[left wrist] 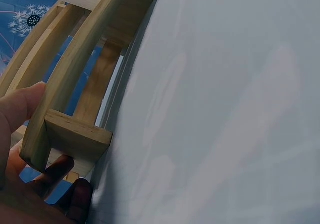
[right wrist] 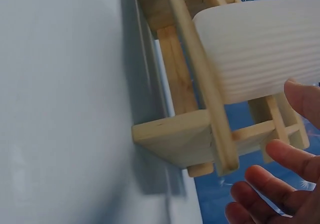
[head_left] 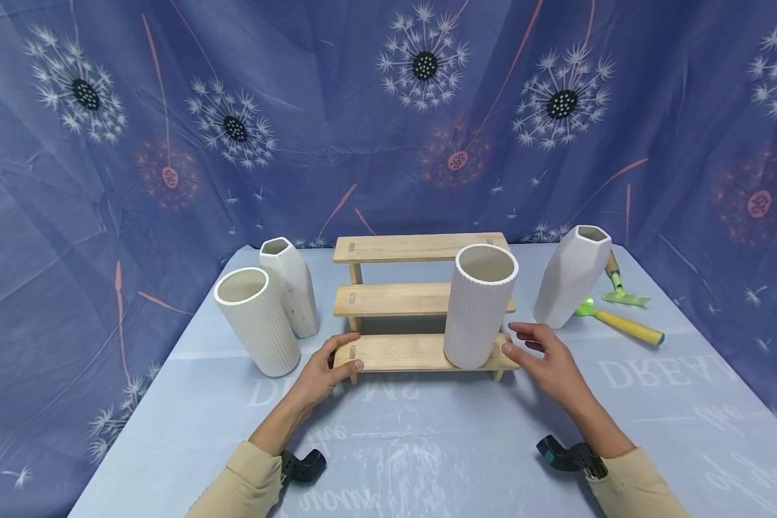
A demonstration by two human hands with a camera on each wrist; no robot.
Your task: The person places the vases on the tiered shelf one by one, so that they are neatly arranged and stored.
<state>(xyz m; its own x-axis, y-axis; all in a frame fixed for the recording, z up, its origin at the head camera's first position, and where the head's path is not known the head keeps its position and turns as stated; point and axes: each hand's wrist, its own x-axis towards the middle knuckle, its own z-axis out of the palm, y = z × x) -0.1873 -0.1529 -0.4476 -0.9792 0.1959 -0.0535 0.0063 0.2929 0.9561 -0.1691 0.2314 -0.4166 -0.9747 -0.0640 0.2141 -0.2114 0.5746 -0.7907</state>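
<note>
A three-tier wooden plant stand point(head_left: 388, 352) stands on the table, its steps rising toward the back. My left hand point(head_left: 324, 374) grips the left end of the lowest step; in the left wrist view its thumb point(left wrist: 27, 101) lies against the front edge, with fingers around the end and below. A white ribbed vase point(head_left: 478, 316) stands upright on the right part of that step. Beside the step's right end is my right hand point(head_left: 547, 363), fingers loosely spread and holding nothing. The right wrist view shows its fingers point(right wrist: 285, 156) apart from the stand and the ribbed vase point(right wrist: 260, 49).
At the left stand another ribbed vase point(head_left: 259, 324) and a white faceted vase point(head_left: 291, 288). A second faceted vase point(head_left: 571, 277) stands at the right, near a yellow-handled garden tool point(head_left: 628, 327) and a small green rake point(head_left: 624, 296). A blue dandelion-print curtain point(head_left: 362, 129) hangs behind.
</note>
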